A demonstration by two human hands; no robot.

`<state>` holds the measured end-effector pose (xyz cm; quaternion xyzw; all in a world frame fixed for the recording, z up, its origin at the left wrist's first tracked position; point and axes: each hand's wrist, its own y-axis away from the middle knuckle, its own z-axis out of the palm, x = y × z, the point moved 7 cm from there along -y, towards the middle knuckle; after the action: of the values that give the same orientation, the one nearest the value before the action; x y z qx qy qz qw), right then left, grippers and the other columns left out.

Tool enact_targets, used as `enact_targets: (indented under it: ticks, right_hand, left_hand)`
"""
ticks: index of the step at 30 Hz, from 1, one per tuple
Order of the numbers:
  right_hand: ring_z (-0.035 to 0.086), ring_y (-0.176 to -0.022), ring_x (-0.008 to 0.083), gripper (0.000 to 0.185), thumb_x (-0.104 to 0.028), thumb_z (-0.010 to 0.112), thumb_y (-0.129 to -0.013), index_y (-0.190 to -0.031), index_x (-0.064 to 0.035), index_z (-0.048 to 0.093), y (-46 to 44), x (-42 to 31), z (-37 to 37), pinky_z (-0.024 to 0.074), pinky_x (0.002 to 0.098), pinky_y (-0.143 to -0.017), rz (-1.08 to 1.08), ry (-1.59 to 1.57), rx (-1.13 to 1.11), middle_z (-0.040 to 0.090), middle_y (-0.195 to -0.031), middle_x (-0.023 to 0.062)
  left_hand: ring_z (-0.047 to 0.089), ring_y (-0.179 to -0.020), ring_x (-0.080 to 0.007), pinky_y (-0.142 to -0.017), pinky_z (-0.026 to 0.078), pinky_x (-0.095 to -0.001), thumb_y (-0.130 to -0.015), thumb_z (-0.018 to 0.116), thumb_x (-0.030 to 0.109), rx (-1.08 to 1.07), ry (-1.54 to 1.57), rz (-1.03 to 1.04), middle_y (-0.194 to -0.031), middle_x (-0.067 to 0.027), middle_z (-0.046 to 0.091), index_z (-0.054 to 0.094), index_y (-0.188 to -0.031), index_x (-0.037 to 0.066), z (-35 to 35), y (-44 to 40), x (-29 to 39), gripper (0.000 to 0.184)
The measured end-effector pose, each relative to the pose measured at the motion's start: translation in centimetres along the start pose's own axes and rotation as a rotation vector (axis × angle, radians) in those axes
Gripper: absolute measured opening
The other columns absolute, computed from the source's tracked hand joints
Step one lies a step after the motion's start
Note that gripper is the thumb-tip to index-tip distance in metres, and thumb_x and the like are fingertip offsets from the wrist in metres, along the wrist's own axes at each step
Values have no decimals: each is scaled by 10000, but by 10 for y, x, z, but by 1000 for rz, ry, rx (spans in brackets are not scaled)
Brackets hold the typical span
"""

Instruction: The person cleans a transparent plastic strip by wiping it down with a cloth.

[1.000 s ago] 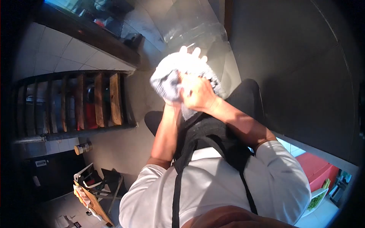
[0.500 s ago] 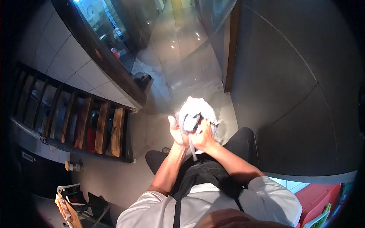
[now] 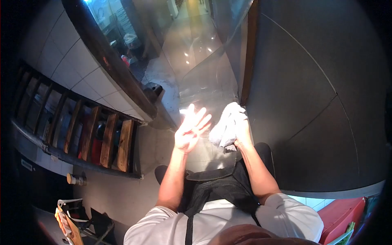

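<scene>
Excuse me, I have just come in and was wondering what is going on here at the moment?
A person in a white shirt and black apron is handling a pale cloth. The right hand holds it bunched up in bright light. The left hand is beside it, open with fingers spread and holding nothing. Wooden slats stand off to the left, and a red box is at the lower right.

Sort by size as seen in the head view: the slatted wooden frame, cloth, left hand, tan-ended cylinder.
1. Slatted wooden frame
2. Cloth and left hand: too alike to rank
3. Tan-ended cylinder
</scene>
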<state>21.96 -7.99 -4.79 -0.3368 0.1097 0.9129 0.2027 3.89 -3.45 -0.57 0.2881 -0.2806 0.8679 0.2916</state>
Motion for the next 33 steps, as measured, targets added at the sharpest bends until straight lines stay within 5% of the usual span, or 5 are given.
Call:
enact_targets:
  ticks: [4,7,18,23,33]
  right_hand:
    - [646,-735,176,175,-183,613,-920,-985,-21,634,-20,-7,-32,519,327,-660,-280,687,81,663,-809,95]
    - [687,-699,269,216,-238,661,-887,-947,-30,652,7,-27,9,527,380,-637,-417,1135,39,689,-780,157]
    - [624,-553,296,269,-228,770,-831,-796,-7,620,86,-96,84,466,356,-535,-693,1104,-493,617,-632,146]
    - [654,-601,187,226,-176,739,-850,-914,26,661,84,-114,75,486,315,-574,-514,909,-369,671,-692,133]
    - [671,-670,183,258,-203,741,-852,-902,36,659,57,-107,114,509,312,-641,-387,1029,-275,699,-750,142]
  left_hand:
    - [389,-1385,-339,-1144,303,-415,-845,728,304,390,-823,-578,-1498,-241,381,193,-1540,45,-86,30,-3,914]
    - [358,-1402,-256,-1151,270,-388,-888,698,324,525,-1337,-193,-1487,-146,429,303,-1511,52,-92,21,10,786]
    - [367,-1394,-355,-1109,252,-629,-947,494,522,-648,-1027,76,-1177,-113,681,669,-889,40,82,-113,-12,516]
    - [625,-626,-266,-762,546,-407,-957,468,535,-481,-1274,342,-679,-126,610,577,-686,-3,89,-121,4,612]
    - [583,-613,-310,-603,435,-386,-911,528,293,-598,-2154,823,-654,-77,628,615,-680,104,137,-149,113,310]
